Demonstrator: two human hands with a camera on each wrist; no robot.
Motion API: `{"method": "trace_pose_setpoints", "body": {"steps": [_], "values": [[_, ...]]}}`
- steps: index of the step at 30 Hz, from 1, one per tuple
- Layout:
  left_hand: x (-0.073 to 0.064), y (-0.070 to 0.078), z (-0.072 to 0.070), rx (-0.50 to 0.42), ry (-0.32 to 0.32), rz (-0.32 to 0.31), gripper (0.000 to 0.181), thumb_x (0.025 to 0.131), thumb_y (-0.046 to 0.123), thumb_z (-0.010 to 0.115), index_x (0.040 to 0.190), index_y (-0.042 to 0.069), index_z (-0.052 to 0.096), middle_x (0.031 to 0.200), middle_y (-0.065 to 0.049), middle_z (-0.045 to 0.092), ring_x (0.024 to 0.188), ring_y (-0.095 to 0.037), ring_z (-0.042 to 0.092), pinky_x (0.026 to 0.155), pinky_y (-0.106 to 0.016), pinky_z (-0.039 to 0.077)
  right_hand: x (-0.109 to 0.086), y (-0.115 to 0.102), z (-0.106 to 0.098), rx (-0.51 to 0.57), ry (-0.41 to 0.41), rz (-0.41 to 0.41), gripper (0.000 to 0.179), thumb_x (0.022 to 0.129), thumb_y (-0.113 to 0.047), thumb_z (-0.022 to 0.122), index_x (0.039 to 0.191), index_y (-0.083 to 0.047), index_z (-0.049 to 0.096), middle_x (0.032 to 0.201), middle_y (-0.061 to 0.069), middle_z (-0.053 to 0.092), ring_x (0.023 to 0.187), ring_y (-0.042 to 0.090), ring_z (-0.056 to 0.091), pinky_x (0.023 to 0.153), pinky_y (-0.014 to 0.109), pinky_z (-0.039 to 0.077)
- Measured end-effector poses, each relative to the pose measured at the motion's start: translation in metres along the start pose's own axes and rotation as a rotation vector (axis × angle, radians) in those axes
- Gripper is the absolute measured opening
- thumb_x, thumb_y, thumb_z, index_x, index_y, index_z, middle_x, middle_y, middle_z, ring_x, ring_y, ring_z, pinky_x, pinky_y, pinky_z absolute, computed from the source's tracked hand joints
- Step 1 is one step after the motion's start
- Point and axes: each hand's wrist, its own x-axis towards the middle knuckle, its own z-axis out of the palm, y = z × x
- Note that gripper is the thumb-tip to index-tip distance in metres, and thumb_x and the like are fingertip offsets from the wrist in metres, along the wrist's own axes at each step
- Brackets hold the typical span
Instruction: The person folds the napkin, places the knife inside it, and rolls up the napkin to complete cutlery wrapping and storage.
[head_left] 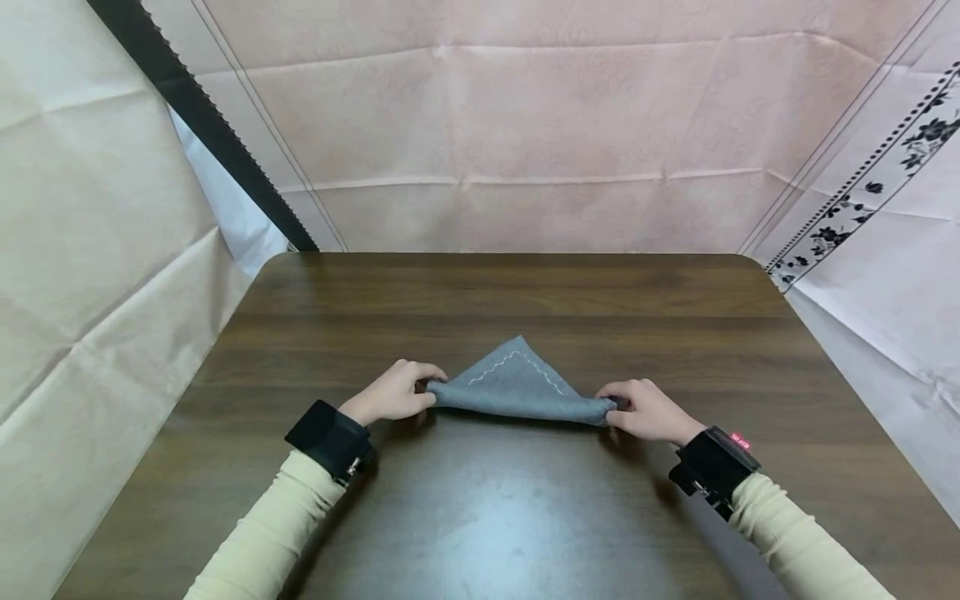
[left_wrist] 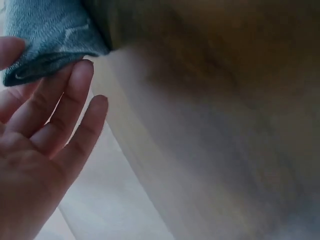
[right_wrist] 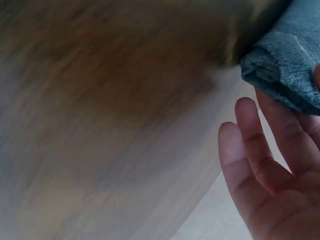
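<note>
A blue-grey cloth [head_left: 517,379] with white stitching near its edge lies in a triangle mid-table, its point facing the far side. Its near edge is folded over into a thick band. My left hand [head_left: 396,389] pinches the left end of that band between thumb and fingers. At the opposite end, my right hand [head_left: 643,408] pinches the band the same way. Close up in the left wrist view, the layered cloth end [left_wrist: 55,40] sits between thumb and fingers. The right wrist view shows the rolled layers of the other end [right_wrist: 280,70] above the fingers.
The brown wooden table [head_left: 480,517] has rounded far corners. Pale sheets [head_left: 525,125] hang behind it and at both sides, with a black strip [head_left: 225,133] at left and a floral border [head_left: 847,208] at right. Dark bands wrap both wrists.
</note>
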Motion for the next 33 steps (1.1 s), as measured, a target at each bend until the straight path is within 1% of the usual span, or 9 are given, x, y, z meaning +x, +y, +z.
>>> {"method": "trace_pose_setpoints", "body": {"steps": [4,9,12,15,18,22,26,29,33], "values": [[0.003,-0.005,-0.002,-0.076,0.001,-0.043,0.029,0.083,0.001,0.049,0.11,-0.002,0.058,0.085,-0.007,0.06,0.069,-0.013,0.051,0.068,-0.03,0.043,0.004,0.003,-0.003,0.059,0.01,0.068,0.023,0.083,-0.002,0.052,0.103,0.001,0.063,0.087,0.004,0.062,0.065,0.01,0.048,0.059,0.025,0.039],[0.008,-0.008,-0.001,-0.114,0.007,-0.102,0.027,0.088,0.003,0.044,0.113,-0.001,0.054,0.063,-0.003,0.052,0.055,-0.012,0.048,0.067,-0.03,0.041,0.009,0.006,-0.005,0.098,0.036,0.138,0.026,0.084,-0.002,0.05,0.108,0.004,0.059,0.087,0.006,0.059,0.07,0.015,0.049,0.063,0.028,0.039],[0.01,-0.008,-0.001,-0.09,0.02,-0.103,0.027,0.09,0.004,0.043,0.115,-0.002,0.053,0.063,-0.001,0.051,0.055,-0.011,0.047,0.065,-0.03,0.041,0.012,0.007,-0.006,0.101,0.049,0.142,0.028,0.085,-0.003,0.048,0.111,0.004,0.057,0.089,0.007,0.059,0.07,0.016,0.049,0.064,0.029,0.039],[0.013,-0.007,-0.001,-0.053,0.034,-0.11,0.029,0.09,0.005,0.044,0.116,-0.004,0.054,0.073,-0.004,0.055,0.061,-0.013,0.048,0.066,-0.031,0.041,0.014,0.008,-0.006,0.09,0.064,0.138,0.029,0.087,-0.003,0.048,0.114,0.004,0.055,0.091,0.006,0.059,0.072,0.016,0.049,0.066,0.03,0.039],[0.015,-0.006,-0.002,-0.007,0.047,-0.127,0.031,0.089,0.006,0.045,0.116,-0.006,0.055,0.087,-0.009,0.059,0.07,-0.016,0.051,0.069,-0.032,0.042,0.017,0.009,-0.006,0.075,0.079,0.145,0.031,0.089,-0.005,0.046,0.117,0.004,0.053,0.078,0.004,0.056,0.065,0.015,0.048,0.061,0.03,0.038],[0.019,-0.005,0.0,0.079,0.065,-0.158,0.031,0.089,0.008,0.048,0.113,-0.009,0.056,0.091,-0.013,0.062,0.073,-0.018,0.054,0.07,-0.034,0.045,0.021,0.01,-0.006,0.044,0.109,0.155,0.031,0.091,-0.006,0.045,0.12,0.005,0.051,0.067,0.004,0.051,0.057,0.016,0.045,0.055,0.03,0.037],[0.023,0.002,0.005,0.27,0.138,-0.123,0.03,0.088,0.007,0.053,0.113,-0.009,0.058,0.1,-0.018,0.062,0.087,-0.025,0.059,0.078,-0.039,0.047,0.027,0.004,-0.003,-0.111,0.215,0.098,0.031,0.089,-0.006,0.051,0.117,0.007,0.053,0.085,0.013,0.062,0.073,0.022,0.057,0.065,0.038,0.046],[0.025,0.012,0.011,0.392,0.164,-0.028,0.033,0.087,0.007,0.056,0.117,-0.007,0.057,0.113,-0.022,0.058,0.106,-0.032,0.054,0.089,-0.042,0.042,0.032,-0.005,0.005,-0.28,0.318,0.001,0.032,0.085,-0.006,0.058,0.114,0.006,0.057,0.103,0.018,0.062,0.094,0.031,0.058,0.079,0.045,0.045],[0.027,0.025,0.02,0.479,0.075,0.057,0.037,0.088,0.01,0.057,0.122,-0.003,0.055,0.125,-0.023,0.05,0.118,-0.035,0.046,0.096,-0.046,0.036,0.035,-0.018,0.018,-0.463,0.345,-0.166,0.036,0.077,-0.008,0.067,0.111,0.003,0.062,0.11,0.019,0.059,0.103,0.034,0.053,0.083,0.047,0.044]]}}
